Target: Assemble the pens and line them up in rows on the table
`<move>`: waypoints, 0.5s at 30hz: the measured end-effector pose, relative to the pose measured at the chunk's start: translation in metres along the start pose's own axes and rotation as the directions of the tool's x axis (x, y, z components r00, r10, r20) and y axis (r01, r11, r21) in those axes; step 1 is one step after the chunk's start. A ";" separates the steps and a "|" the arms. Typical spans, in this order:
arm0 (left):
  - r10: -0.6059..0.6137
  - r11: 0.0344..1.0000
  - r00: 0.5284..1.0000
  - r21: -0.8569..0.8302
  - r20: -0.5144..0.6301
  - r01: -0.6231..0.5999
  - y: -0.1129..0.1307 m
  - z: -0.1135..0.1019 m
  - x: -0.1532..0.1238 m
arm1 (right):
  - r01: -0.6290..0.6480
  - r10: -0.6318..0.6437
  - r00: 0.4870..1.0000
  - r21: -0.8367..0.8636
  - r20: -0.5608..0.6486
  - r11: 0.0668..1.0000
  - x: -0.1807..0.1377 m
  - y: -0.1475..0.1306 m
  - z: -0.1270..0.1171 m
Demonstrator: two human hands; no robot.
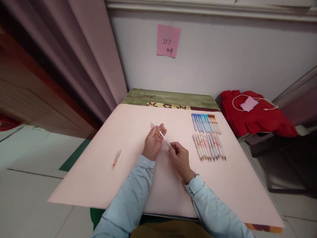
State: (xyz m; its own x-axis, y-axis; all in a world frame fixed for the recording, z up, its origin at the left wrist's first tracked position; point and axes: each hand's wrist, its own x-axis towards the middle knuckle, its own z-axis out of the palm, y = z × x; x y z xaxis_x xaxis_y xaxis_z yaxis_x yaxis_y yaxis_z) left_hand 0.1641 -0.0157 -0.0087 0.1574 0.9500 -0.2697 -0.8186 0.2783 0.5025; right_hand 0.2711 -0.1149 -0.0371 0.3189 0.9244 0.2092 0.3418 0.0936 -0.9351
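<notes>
My left hand (pixel 154 142) is turned palm up, its thumb pressing a slim pen (pixel 162 135) against the fingers. The pen's clear end sticks out beyond the thumb, and a thin white length shows between my two hands. My right hand (pixel 180 158) pinches the lower end between thumb and curled index finger. Whether the white length is a separate refill, I cannot tell. To the left on the pale pink sheet lies a clear pen part (pixel 116 159) with a reddish end, apart from both hands.
Right of my hands lie a row of blue and brown pens (pixel 205 123) and a nearer row of whitish-pink pens (pixel 209 147). The pink sheet (pixel 99 188) covers most of the table. A red cloth (pixel 255 120) with a white cable stands beyond the right edge.
</notes>
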 end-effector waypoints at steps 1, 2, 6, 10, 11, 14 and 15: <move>0.001 1.000 1.000 -0.002 0.000 -0.001 0.000 0.000 0.000 | -0.005 0.005 1.000 -0.009 -0.003 1.000 0.000 0.000 0.000; 0.002 1.000 1.000 -0.002 -0.001 -0.002 0.000 0.000 0.000 | -0.011 0.011 1.000 -0.017 -0.005 1.000 0.000 0.001 0.000; 0.019 1.000 1.000 0.017 0.003 -0.019 0.000 0.001 -0.002 | -0.029 0.029 1.000 -0.028 -0.004 0.999 0.001 0.000 0.000; 0.044 0.994 0.998 0.103 0.037 -0.047 -0.002 0.004 -0.005 | -0.045 0.045 0.999 -0.009 -0.007 0.999 0.000 -0.001 0.001; 0.053 0.988 0.997 0.139 0.057 -0.061 -0.003 0.004 -0.007 | -0.052 0.052 0.999 0.002 -0.013 0.999 0.000 -0.002 0.001; 0.062 0.963 0.994 0.258 0.095 -0.084 -0.007 0.005 -0.013 | -0.072 0.076 0.995 0.072 -0.061 0.995 0.001 -0.003 0.000; 0.044 0.953 0.994 0.294 0.102 -0.073 -0.009 0.006 -0.014 | -0.080 0.090 0.992 0.109 -0.088 0.991 0.001 -0.003 0.000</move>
State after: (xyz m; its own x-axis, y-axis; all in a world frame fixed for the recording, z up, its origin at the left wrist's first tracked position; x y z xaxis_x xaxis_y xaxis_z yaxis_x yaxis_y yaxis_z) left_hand 0.1727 -0.0311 -0.0048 0.1762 0.9709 -0.1621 -0.6292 0.2377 0.7400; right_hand 0.2705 -0.1140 -0.0340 0.4246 0.8932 0.1483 0.2169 0.0587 -0.9744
